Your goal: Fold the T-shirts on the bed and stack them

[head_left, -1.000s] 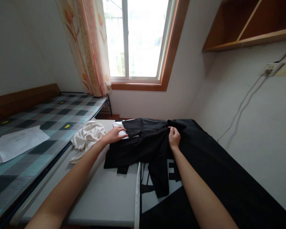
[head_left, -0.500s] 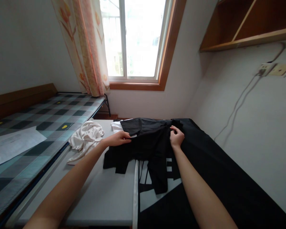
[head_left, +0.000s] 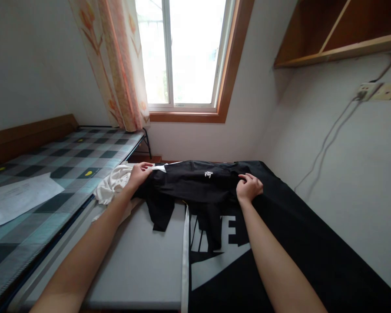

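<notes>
A black shirt (head_left: 195, 184) with a small white print is stretched between my two hands, two sleeve-like parts hanging toward me. My left hand (head_left: 141, 174) pinches its left end, next to a white patch at the edge. At the opposite end, my right hand (head_left: 249, 187) is closed on the black cloth, which blends into the dark cover behind it. A crumpled white cloth (head_left: 112, 184) lies just left of and partly behind my left hand and forearm.
Below the shirt are a grey-white board (head_left: 143, 269) and a black cover (head_left: 296, 243) with large pale lettering. A bed with a checked mat (head_left: 61, 156) and papers (head_left: 22, 198) stands left. A wall shelf (head_left: 342, 34) and a socket with cables (head_left: 366, 92) are right.
My left hand has moved left and up, and my right hand slightly right, spreading the shirt wider. The white print now shows, and the hanging parts have lifted a little.
</notes>
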The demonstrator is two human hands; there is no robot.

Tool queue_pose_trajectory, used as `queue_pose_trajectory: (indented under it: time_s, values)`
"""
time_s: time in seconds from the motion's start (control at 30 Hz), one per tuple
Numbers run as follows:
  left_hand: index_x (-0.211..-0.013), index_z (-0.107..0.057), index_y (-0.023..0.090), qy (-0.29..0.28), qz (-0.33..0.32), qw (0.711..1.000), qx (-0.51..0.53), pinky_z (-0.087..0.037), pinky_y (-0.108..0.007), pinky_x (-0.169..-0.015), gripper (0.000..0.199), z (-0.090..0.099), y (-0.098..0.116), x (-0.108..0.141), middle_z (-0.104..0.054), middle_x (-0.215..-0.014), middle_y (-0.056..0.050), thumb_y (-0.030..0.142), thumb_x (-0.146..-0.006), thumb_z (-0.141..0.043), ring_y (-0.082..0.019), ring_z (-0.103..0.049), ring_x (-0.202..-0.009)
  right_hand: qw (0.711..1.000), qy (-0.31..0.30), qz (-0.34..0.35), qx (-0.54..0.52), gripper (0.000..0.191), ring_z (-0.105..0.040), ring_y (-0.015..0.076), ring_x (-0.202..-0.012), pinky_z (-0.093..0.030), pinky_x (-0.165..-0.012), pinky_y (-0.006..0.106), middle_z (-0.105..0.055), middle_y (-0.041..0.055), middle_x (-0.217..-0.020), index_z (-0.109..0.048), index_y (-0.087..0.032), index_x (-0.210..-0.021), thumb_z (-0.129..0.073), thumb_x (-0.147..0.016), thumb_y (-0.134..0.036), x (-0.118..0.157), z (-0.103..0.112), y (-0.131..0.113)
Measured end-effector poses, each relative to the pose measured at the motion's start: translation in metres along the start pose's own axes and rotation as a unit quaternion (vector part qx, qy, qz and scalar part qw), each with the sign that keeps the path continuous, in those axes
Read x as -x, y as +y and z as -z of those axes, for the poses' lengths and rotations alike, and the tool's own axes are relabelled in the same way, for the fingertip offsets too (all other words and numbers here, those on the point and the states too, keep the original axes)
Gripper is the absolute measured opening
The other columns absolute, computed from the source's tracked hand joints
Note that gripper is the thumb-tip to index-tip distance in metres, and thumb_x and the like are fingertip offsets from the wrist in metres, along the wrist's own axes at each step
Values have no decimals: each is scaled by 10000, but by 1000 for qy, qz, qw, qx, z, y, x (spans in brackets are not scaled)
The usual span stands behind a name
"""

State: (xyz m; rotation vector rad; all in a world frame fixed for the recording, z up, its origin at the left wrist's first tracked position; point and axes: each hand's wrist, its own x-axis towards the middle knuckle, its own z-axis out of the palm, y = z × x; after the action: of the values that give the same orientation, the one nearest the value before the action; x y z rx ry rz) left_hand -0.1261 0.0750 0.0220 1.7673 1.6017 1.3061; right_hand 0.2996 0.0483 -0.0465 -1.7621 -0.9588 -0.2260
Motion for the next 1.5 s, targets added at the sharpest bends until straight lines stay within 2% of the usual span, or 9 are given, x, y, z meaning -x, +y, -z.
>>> queue_pose_trajectory:
  time_s: [0.1,0.27,0.37,0.67,0.83,0.97,1.13,1.37,1.5]
  values:
    - [-889,-713,177,-26,-56,997,-55,-518,-387,-804,304,-8,11,6,-671,-925,-84,386,-671,-683,-231,-625,-845,989,-66,93,95,444,-453,303,-1209,-265,-1060,495,-621,94,-1230,-749,-244,-1083,-471,-773,-90,11,6,-17]
    - [-1063,-716,217,-329,-161,929,-48,-508,-282,-729,398,-22,41,30,-674,-954,-38,454,-743,-715,-179,-633,-863,956,-232,111,143,453,-533,258,-1042,-344,-949,405,-623,119,-1168,-657,-242,-1268,-490,-855,-158,15,5,-21]
    - [-1029,-735,228,-378,-219,898,-63,-508,-298,-808,337,-36,48,45,-664,-1007,-48,421,-753,-732,-191,-631,-934,958,-234,104,128,418,-539,268,-1015,-352,-915,403,-638,127,-1132,-645,-225,-1283,-490,-895,-237,13,5,-19]
    - [-885,-757,206,-309,-248,918,-4,-503,-276,-758,244,-52,49,49,-682,-841,-43,409,-851,-625,-170,-632,-803,991,-90,98,-4,374,-542,260,-920,-413,-850,396,-608,118,-1001,-747,-200,-1083,-463,-881,-334,9,1,-14]
    - [-802,-732,173,-82,-143,979,116,-464,-256,-677,274,-37,48,31,-673,-740,-16,427,-816,-629,-158,-597,-721,985,-91,117,-87,449,-589,227,-775,-467,-796,362,-639,105,-863,-755,-162,-1036,-402,-909,-409,6,2,-17]
    - [-798,-699,157,85,-25,972,216,-431,-237,-614,269,-26,39,17,-653,-724,2,416,-791,-626,-129,-545,-649,977,-139,100,-124,547,-662,251,-789,-496,-811,368,-727,120,-858,-755,-152,-1010,-365,-944,-528,11,4,-30]
    - [-816,-662,128,184,62,962,194,-431,-261,-668,156,-15,15,3,-633,-764,-9,267,-790,-596,-120,-515,-678,953,-206,187,-117,449,-674,261,-979,-496,-931,402,-726,128,-1099,-683,-163,-1210,-427,-930,-404,22,-1,-38]
    - [-885,-619,161,251,74,958,114,-432,-307,-762,186,-9,-5,2,-597,-858,-27,95,-719,-565,-164,-540,-830,911,-258,317,-57,596,-493,237,-1284,-400,-1064,412,-605,109,-1331,-546,-180,-1377,-417,-804,-78,31,-4,-41]
    - [-939,-628,186,122,-38,991,44,-449,-289,-723,184,-16,17,11,-613,-897,-32,177,-757,-600,-159,-561,-820,911,-272,309,14,551,-481,263,-1245,-382,-1038,430,-601,112,-1291,-666,-201,-1217,-423,-754,-26,33,-2,-40]
